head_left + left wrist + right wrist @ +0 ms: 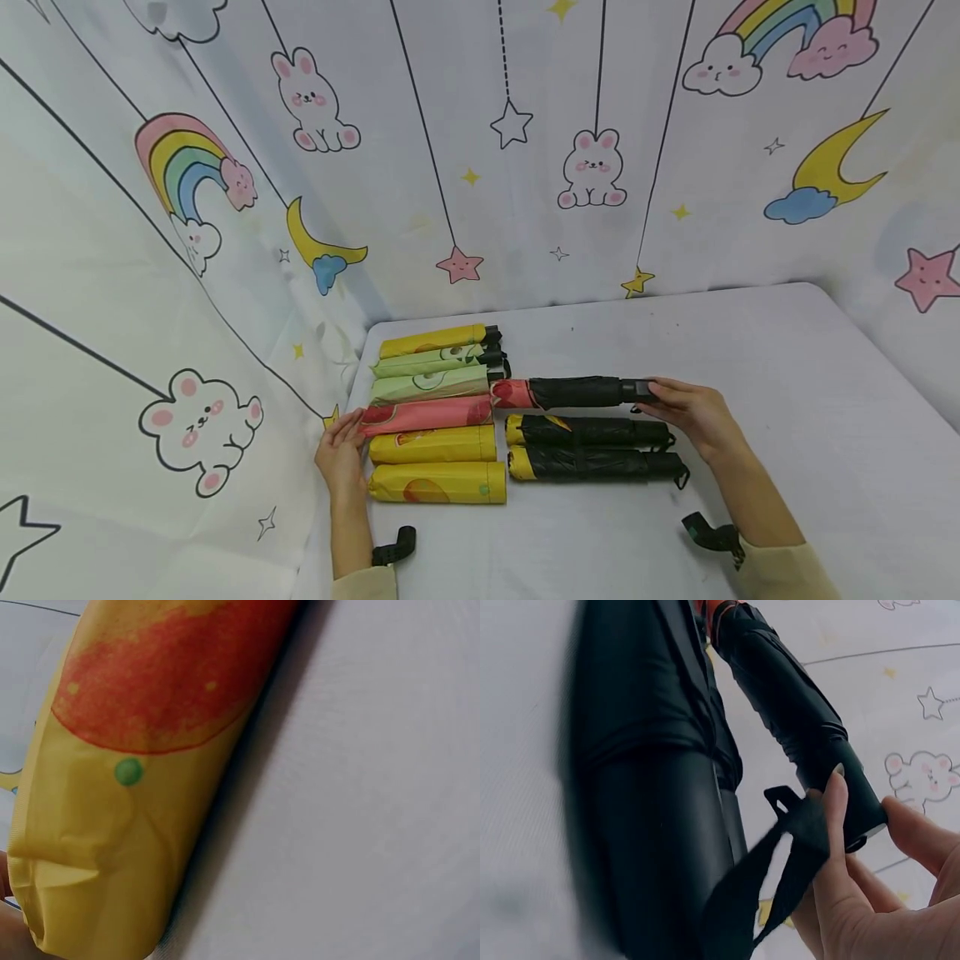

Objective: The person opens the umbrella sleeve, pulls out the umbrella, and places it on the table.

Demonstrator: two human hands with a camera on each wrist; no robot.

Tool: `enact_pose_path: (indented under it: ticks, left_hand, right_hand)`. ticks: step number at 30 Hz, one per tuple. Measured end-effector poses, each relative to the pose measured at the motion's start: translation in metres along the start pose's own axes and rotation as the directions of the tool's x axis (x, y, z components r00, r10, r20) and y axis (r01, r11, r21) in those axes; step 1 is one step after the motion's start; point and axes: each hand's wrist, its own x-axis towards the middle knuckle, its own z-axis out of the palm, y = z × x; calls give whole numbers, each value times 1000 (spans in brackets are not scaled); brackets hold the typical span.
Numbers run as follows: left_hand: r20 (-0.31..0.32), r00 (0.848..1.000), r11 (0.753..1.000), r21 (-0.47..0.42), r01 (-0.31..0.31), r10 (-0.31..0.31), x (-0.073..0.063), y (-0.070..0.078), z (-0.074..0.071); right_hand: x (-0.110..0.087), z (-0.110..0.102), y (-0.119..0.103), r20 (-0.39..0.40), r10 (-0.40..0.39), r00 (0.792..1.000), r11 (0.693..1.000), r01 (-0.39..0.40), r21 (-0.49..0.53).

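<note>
My right hand (690, 412) pinches the black handle end of a folded black umbrella (577, 392) between thumb and fingers. The umbrella's pink tip meets the right end of a pink watermelon-print sleeve (431, 414); whether it sits inside cannot be told. At the sleeve's left end, my left hand (341, 454) grips it with the fingertips. In the right wrist view the umbrella's handle (844, 787) shows between thumb and fingers. A yellow sleeve (97, 825) fills much of the left wrist view, where only a sliver of the left hand shows.
Below lie two yellow sleeves (435, 483) and two black folded umbrellas (592, 465) with yellow tips and wrist straps. Behind are two green avocado-print umbrellas (427, 385) and a yellow one (431, 341). All rest on a white table (787, 358) against a patterned curtain (525, 200).
</note>
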Motion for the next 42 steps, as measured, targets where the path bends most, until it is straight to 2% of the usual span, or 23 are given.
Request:
enact_pose_path:
  ticks: [12, 20, 28, 31, 33, 36, 39, 42]
  left_hand:
    - [7, 1000, 1000, -29, -7, 7, -1, -1, 0]
    - [8, 1000, 1000, -5, -1, 1, -1, -1, -2]
    - [6, 1000, 999, -36, 6, -6, -1, 0, -2]
    - [5, 1000, 999, -49, 8, -8, -1, 1, -1]
    - [5, 1000, 998, -57, 8, -8, -1, 1, -1]
    - [3, 1000, 998, -66, 5, -5, 0, 1, -2]
    - [-3, 1000, 996, -86, 3, -3, 0, 1, -3]
    - [-4, 1000, 995, -102, 3, -4, 0, 1, -4]
  right_hand:
    - [-2, -16, 3, 24, -3, 1000, 1000, 2, 11]
    - [-1, -24, 5, 7, 30, 1000, 999, -29, -17]
    - [4, -35, 11, 13, 43, 999, 999, -43, -3]
    - [6, -39, 13, 8, 52, 999, 998, -52, -33]
    - [6, -40, 14, -6, 58, 998, 993, -58, -101]
    - [7, -39, 14, -53, 52, 997, 960, -64, -272]
    - [8, -34, 13, -113, 27, 993, 890, -75, -450]
    - [10, -29, 14, -161, 0, 987, 820, -92, -565]
